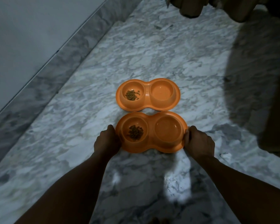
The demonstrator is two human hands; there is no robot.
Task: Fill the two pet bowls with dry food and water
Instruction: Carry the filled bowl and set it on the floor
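Two orange double pet bowls sit on the marble floor, one behind the other. The far bowl (148, 105) has brown dry food (132, 95) in its left cup and water in its right cup (162, 93). The near bowl (150, 148) also has dry food (135, 134) on the left and water (168, 131) on the right. My left hand (107, 142) grips the near bowl's left rim. My right hand (199, 143) grips its right rim, fingers curled on the edge.
A grey marble skirting (44, 75) and a pale wall run along the left. A dark shadowed mass (265, 88) fills the right side. Dark furniture or fabric (208, 7) hangs at the top right.
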